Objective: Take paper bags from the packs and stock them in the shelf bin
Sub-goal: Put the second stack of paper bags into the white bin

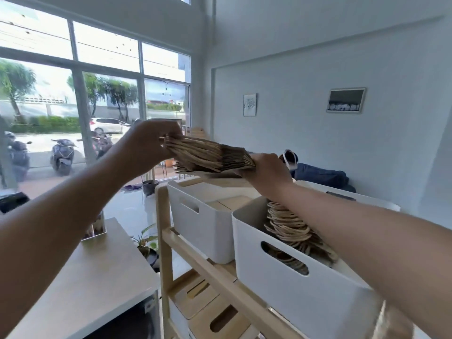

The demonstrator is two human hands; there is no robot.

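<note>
A thick stack of brown paper bags [208, 154] is held up in the air, above the wooden shelf. My left hand [149, 143] grips its left end and my right hand [266, 170] grips its right end from below. Under my right forearm stands a white shelf bin [288, 282] with a slot handle; inside it lie paper bags with twisted cord handles [291, 228]. A second white bin [195, 221] stands to its left and holds flat tan items.
The wooden shelf [168, 243] has a lower level with wooden-lidded boxes [208, 304]. A light counter [93, 272] lies at lower left. A small plant [146, 243] stands between counter and shelf. Large windows fill the left; a person lies behind the shelf [318, 174].
</note>
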